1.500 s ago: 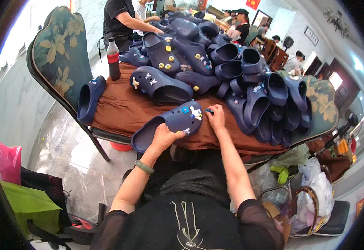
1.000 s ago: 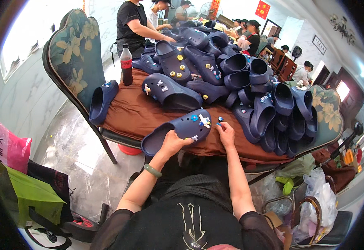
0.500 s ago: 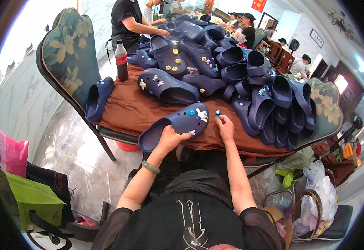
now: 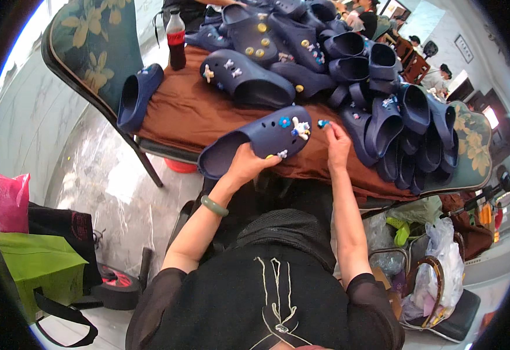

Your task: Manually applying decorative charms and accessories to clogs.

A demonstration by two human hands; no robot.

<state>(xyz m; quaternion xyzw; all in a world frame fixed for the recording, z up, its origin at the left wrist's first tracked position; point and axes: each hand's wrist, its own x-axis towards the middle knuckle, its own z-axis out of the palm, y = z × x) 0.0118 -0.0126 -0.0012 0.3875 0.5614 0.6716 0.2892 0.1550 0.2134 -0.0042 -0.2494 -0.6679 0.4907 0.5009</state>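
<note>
Since half a second ago our view has tipped down, carrying the heaped clogs (image 4: 249, 35) higher. We see a smooth, round-toed navy clog (image 4: 260, 133), perforated and studded with raised decorations (image 4: 300, 129), over wrinkled, satiny brown cloth (image 4: 176, 122). Our left hand (image 4: 248, 164) clamps its near side, thumb stretched toward the toe, other fingers partly hidden. Our right hand (image 4: 337, 146) has its fingers pinched together on a small teal-and-white charm (image 4: 323, 123), just beside the clog's toe, apart from it. Floral upholstery covers the chair back (image 4: 91, 52) at left.
</note>
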